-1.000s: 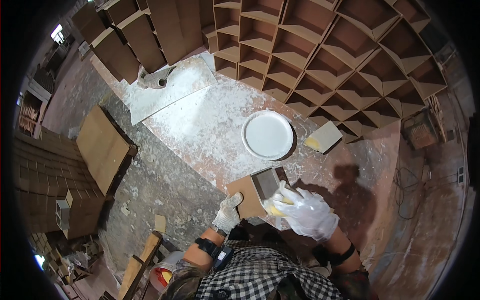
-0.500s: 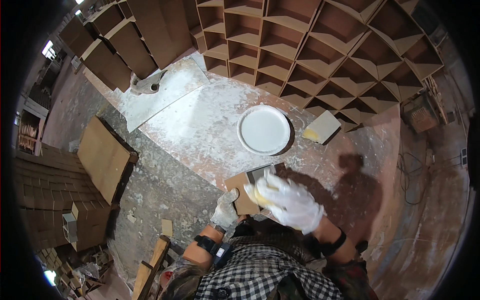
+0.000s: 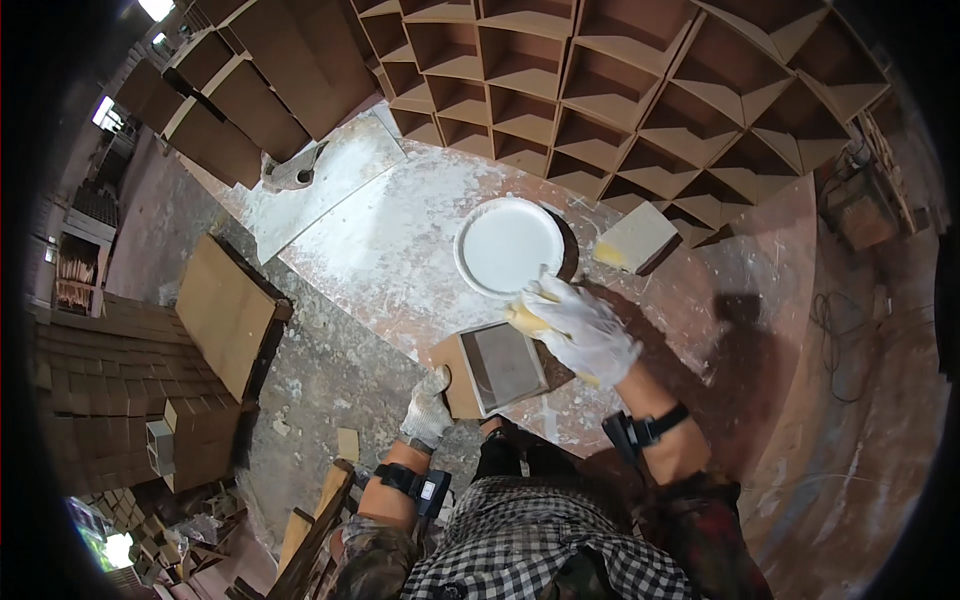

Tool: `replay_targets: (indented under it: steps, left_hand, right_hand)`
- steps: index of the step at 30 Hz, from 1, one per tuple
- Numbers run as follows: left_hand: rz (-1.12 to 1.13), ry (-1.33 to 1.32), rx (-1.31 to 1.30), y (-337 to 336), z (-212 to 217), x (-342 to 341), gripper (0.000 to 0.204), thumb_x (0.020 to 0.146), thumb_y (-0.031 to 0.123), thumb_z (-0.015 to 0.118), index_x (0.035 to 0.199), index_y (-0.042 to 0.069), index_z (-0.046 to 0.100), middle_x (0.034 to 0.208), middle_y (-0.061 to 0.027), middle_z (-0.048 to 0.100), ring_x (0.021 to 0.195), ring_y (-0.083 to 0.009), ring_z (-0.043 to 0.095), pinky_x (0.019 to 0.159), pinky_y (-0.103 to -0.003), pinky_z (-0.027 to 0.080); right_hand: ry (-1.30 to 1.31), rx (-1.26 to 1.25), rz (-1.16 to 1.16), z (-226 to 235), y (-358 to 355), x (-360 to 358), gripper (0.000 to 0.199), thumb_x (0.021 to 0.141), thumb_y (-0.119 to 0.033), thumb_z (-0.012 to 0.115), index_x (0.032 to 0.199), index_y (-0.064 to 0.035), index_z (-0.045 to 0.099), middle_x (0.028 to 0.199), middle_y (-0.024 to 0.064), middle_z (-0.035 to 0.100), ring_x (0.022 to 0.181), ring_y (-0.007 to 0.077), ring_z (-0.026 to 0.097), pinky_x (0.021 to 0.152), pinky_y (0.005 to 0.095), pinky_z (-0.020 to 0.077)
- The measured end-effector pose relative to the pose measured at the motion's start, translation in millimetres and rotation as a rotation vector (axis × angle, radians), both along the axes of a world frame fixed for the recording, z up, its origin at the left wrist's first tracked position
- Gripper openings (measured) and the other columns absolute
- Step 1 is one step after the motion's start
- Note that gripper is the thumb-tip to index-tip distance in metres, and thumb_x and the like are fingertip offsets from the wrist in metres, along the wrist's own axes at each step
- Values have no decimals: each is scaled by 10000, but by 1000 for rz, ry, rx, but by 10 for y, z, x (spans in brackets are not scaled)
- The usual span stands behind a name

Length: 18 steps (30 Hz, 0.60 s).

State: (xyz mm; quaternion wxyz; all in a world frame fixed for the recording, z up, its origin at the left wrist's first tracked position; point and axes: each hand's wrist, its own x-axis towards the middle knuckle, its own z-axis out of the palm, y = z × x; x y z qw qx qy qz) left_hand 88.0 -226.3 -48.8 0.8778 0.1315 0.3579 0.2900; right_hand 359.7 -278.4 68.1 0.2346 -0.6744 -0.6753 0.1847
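Observation:
My left hand (image 3: 428, 408), in a pale knitted glove, grips the brown edge of a small box (image 3: 456, 368). The box is tilted in front of my body, and its grey, white-edged face (image 3: 500, 366) is turned up toward me. My right hand (image 3: 582, 335), in a thin white glove, is closed around a yellow sponge (image 3: 527, 319). It hovers just above the upper right of the box, close to the near rim of a round white basin (image 3: 462, 270). White liquid (image 3: 510, 245) fills the basin.
Behind the basin rises a wall of stacked open brown boxes (image 3: 520, 65). A pale block with a yellow end (image 3: 637, 238) lies right of the basin. A white-smeared board (image 3: 330, 190) lies at far left, near a leaning brown panel (image 3: 228, 312). Wooden pieces (image 3: 318, 505) stand by my left arm.
My right hand has lifted the sponge off the box and moved up toward the basin, uncovering the grey face. The box has shifted slightly left in my left hand.

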Motion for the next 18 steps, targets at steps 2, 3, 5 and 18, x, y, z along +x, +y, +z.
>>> replay_targets:
  steps: [2, 3, 5, 18]
  left_hand:
    - [22, 23, 21, -20, 15, 68, 622, 779, 262, 752, 1275, -4, 487, 1170, -150, 609, 1044, -298, 624, 891, -454, 539]
    - [62, 52, 31, -49, -6, 46, 623, 780, 266, 749, 1275, -8, 486, 1165, -150, 612, 1036, -300, 628, 882, -456, 544]
    - [80, 80, 21, -50, -43, 23, 616, 785, 266, 744, 1272, -10, 487, 1159, -151, 614, 1025, -302, 633, 874, -458, 548]
    - [113, 115, 143, -77, 25, 159, 569, 854, 303, 657, 1294, -6, 470, 1187, -171, 593, 1032, -313, 625, 858, -485, 554]
  right_hand:
    - [141, 1, 21, -265, -26, 96, 427, 864, -149, 559, 1288, -91, 543, 1367, 191, 449, 1202, 359, 483, 1039, 386, 366]
    - [217, -34, 64, -289, -81, 78, 428, 878, -171, 549, 1297, -84, 534, 1385, 199, 430, 1232, 356, 462, 1056, 380, 345]
    - [366, -102, 129, -325, -190, 68, 435, 906, -214, 528, 1316, -69, 516, 1422, 215, 394, 1291, 350, 421, 1089, 369, 305]
    - [326, 199, 28, -342, -109, 219, 403, 878, -122, 529, 1271, -36, 542, 1378, 275, 410, 1299, 358, 401, 1047, 396, 345]
